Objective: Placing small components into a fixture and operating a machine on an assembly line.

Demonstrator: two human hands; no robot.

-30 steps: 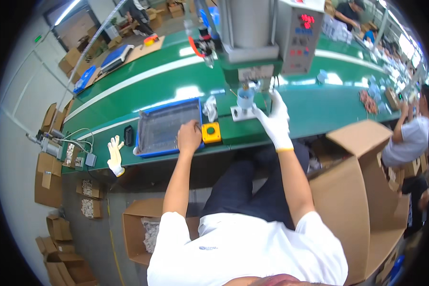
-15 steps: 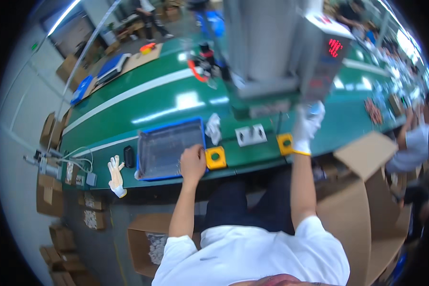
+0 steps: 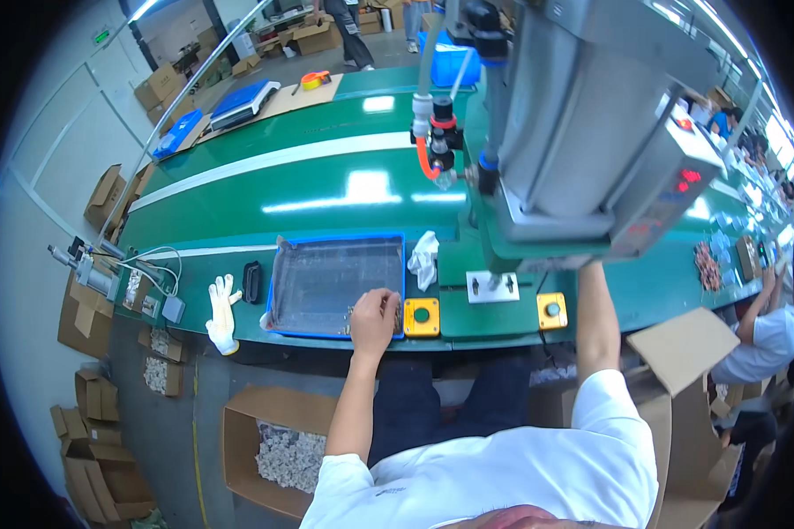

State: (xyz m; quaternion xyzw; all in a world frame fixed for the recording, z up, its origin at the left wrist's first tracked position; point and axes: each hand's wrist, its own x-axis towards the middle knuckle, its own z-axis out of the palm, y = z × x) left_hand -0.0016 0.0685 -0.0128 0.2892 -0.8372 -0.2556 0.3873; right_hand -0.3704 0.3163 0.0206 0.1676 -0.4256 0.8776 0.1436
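My left hand (image 3: 375, 319) is at the near right corner of a shallow blue tray (image 3: 335, 237) with a dark grey bottom. Its fingers are bent together over small brownish pieces (image 3: 397, 323) lying in that corner; whatever they pinch is too small to make out. My right forearm (image 3: 598, 322) reaches up behind the control box of a large grey and green press (image 3: 556, 132), which hides the whole right hand. Under the press head sits a white block (image 3: 492, 287) with dark fittings. Yellow button boxes stand to its left (image 3: 422, 318) and right (image 3: 552, 310).
A white glove (image 3: 223, 315) and a black case (image 3: 251, 283) lie left of the tray. Crumpled white cloth (image 3: 423, 261) sits beside it. Cardboard boxes stand below the bench, one (image 3: 278, 401) holding many small white parts. Another person (image 3: 761, 322) works at far right.
My gloved right hand, visible beside the press before, has passed out of sight behind it. My left hand stays at the tray corner, its fingers now over the small pieces. The view has shifted.
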